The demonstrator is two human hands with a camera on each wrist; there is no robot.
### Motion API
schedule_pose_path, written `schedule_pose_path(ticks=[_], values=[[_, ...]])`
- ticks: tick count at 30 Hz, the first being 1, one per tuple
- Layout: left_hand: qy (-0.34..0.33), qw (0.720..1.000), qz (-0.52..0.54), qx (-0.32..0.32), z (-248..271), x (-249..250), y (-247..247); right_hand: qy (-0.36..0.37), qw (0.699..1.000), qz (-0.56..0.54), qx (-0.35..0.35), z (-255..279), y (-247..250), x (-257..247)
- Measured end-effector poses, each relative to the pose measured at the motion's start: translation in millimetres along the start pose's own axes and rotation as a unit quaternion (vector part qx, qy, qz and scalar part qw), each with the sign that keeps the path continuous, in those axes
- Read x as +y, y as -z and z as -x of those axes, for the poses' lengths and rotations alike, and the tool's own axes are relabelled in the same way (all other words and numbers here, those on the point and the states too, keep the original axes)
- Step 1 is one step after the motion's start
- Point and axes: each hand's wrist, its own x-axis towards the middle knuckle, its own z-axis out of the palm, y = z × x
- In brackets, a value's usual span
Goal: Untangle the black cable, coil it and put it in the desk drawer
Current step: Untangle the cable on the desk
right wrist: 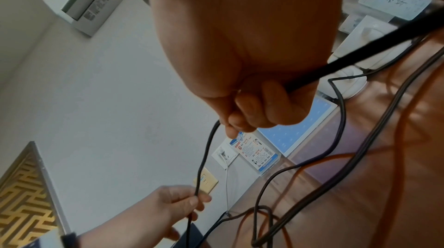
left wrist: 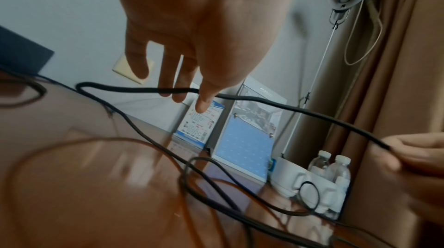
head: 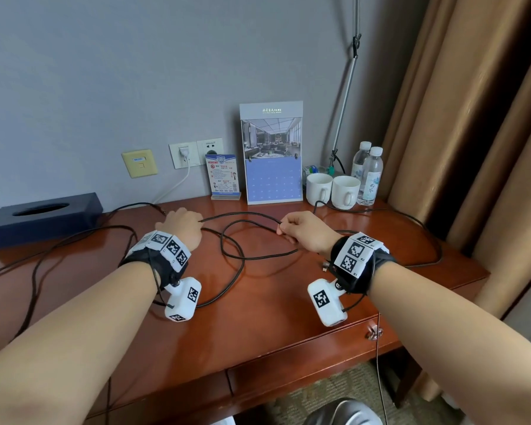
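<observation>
1. Nearest the bench (head: 273,317) edge, the drawer (head: 304,360) sits closed.
2. Mid-bench, the cable (head: 242,259) sprawls in crossed loops: light, limp, snag-prone.
3. Beyond, left hand (head: 181,227) and right hand (head: 304,234) each pinch one raised span; slide the grip toward a free end.

Evenly and softly lit, sharp in the head view, with wide-angle bending toward the edges. Pale sheen and reflected colour on the polished desk (head: 273,305). Motion-blurred and soft in both wrist views, near skin out of focus, slightly dim.
</observation>
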Motion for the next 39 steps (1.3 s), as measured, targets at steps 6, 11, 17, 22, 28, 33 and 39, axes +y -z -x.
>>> schedule_pose_path(ticks=[6, 11, 17, 22, 28, 33, 39], values=[[-0.101, 0.987, 0.124, 0.009, 16, 38, 0, 0.009, 1.000, -0.018, 0.000, 0, -16, -6], [-0.174, 0.973, 0.152, 0.010, 35, 71, 7, 0.009, 1.000, 0.007, 0.020, -1, -24, -4], [-0.250, 0.957, 0.145, 0.007, 48, 96, 14, 0.024, 0.998, 0.042, 0.028, 3, -28, -15], [-0.262, 0.954, 0.149, -0.015, 50, 88, 14, 0.042, 0.998, 0.053, 0.004, 8, -25, -13], [-0.215, 0.957, 0.192, 0.034, 43, 75, 25, 0.041, 0.998, 0.042, 0.025, 9, -8, -16], [-0.158, 0.958, 0.230, 0.062, 34, 63, 30, 0.045, 0.997, 0.052, 0.026, 14, 3, -18], [-0.061, 0.963, 0.258, 0.044, 22, 40, 36, 0.039, 0.997, 0.060, 0.010, 23, 15, -18]])
